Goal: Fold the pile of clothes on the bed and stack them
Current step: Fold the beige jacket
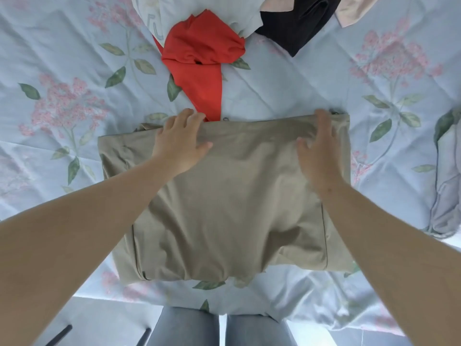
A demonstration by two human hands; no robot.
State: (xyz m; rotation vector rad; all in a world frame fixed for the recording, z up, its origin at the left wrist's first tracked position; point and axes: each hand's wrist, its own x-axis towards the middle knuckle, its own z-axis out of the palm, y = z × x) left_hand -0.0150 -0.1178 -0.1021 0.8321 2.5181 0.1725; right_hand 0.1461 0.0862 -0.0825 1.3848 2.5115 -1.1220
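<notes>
While both hands lie along its far edge, the folded beige cloth garment (232,196) rests flat on the pale blue bedsheet printed with pink flowers and green leaves (62,71), at the near side of the bed, directly in front of the person. It forms a rough rectangle, with a stitched seam running down near each side and soft creases along its near edge.

The left hand (179,143) rests on the far left part of the garment. Its fingers are straight and slightly spread, the tips reach the far fold, and the thumb lies out to the side on the cloth. The right hand (318,156) lies on the far right part in much the same way, fingers stretched toward the far edge and thumb held apart. It is blurred, so I cannot tell whether its fingertips hook over the edge.

Beyond the beige piece, a crumpled red jersey garment (199,58) trails down until its narrow end meets the far fold just beside the left fingertips. Farther back, a white garment with faint grey lettering (204,13) overlaps the red one and a black garment (296,23). A peach cloth (354,11) lies at the top edge. Grey-trousered legs (189,328) stand against the near side of the bed.
</notes>
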